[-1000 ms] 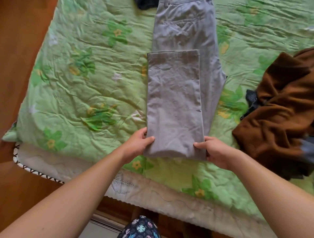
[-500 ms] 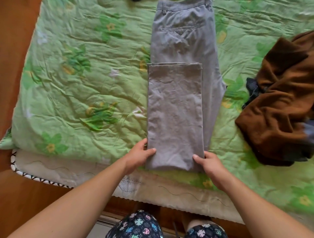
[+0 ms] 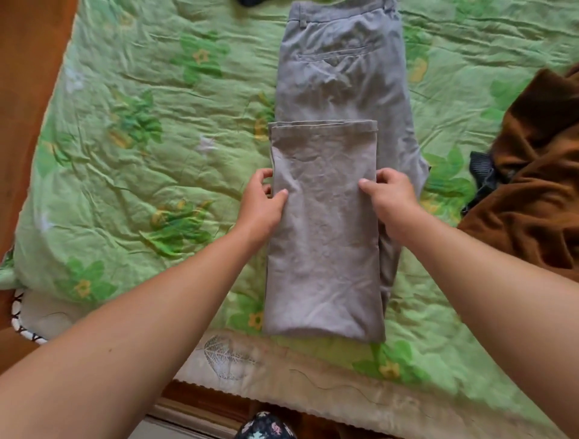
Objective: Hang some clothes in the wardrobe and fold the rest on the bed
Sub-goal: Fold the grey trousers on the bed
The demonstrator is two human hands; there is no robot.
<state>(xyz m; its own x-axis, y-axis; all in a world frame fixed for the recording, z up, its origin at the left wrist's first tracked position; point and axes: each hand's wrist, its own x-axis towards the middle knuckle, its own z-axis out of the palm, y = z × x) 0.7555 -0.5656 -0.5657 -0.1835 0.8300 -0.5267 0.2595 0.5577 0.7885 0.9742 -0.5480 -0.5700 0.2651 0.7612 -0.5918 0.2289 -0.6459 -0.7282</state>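
Grey trousers lie lengthwise on the bed, waistband at the far end, legs folded back over themselves so the hems lie mid-length. My left hand grips the left edge of the folded leg section, thumb on top and fingers tucked under. On the right edge my right hand holds the same section, thumb on top, fingers curled beneath the fabric. Both hands sit about halfway along the folded part.
A green floral quilt covers the bed. A crumpled brown garment lies at the right with a dark piece beside it. Another dark garment peeks at the top edge. Wooden floor runs along the left.
Both hands have left the fold at the near end of the trousers and moved up along the sides to the middle of the folded section, where they now grip the edges.
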